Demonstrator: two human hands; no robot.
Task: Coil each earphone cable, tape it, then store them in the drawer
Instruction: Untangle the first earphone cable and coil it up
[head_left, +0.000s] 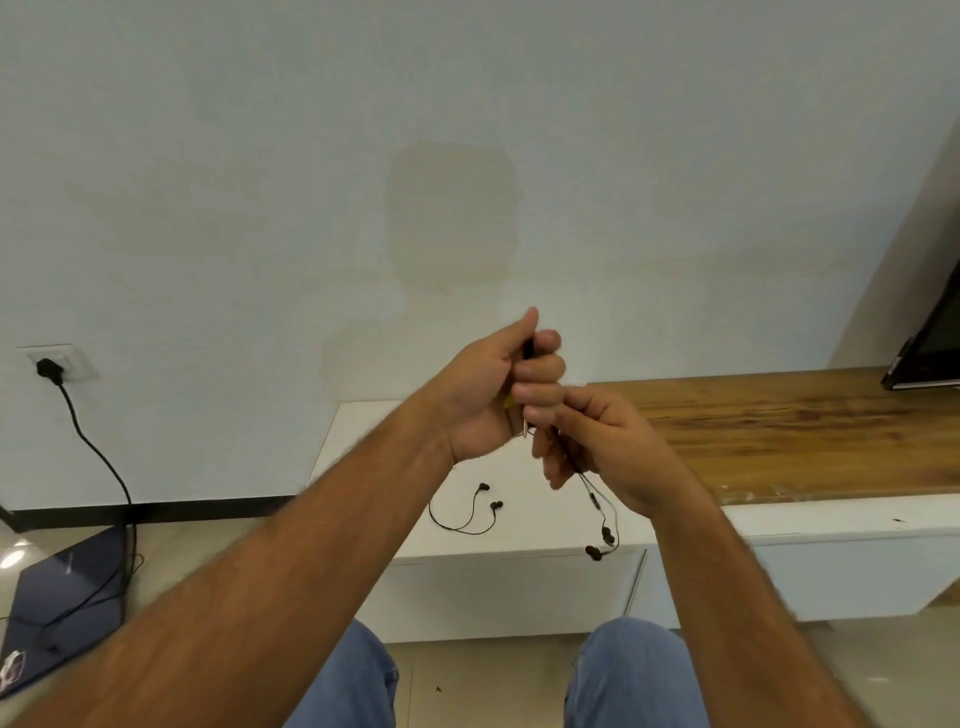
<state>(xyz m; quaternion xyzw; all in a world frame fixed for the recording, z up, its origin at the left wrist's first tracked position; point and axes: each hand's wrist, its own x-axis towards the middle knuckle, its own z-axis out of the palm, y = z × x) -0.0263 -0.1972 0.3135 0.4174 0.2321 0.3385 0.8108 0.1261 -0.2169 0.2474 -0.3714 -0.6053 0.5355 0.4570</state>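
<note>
1. From my remote seat: both hands are raised over the white bench, working one earphone cable. The left hand is curled around the gathered turns; the right hand pinches the strand just below it.

2. The held earbuds dangle free below the right hand, over the bench's front edge. If the left grip slackens, I judge the turns could spring apart and the coil would have to be redone.

3. A speck of yellow shows between the hands (possibly tape, too small for me to tell). Tape pressed on a loose bundle could catch the fingers rather than the cable.

4. A second earphone lies uncoiled on the bench, well apart from the hands. The dangling buds could snag it.

5. No open drawer is in view, so storage looks some way off.
</note>
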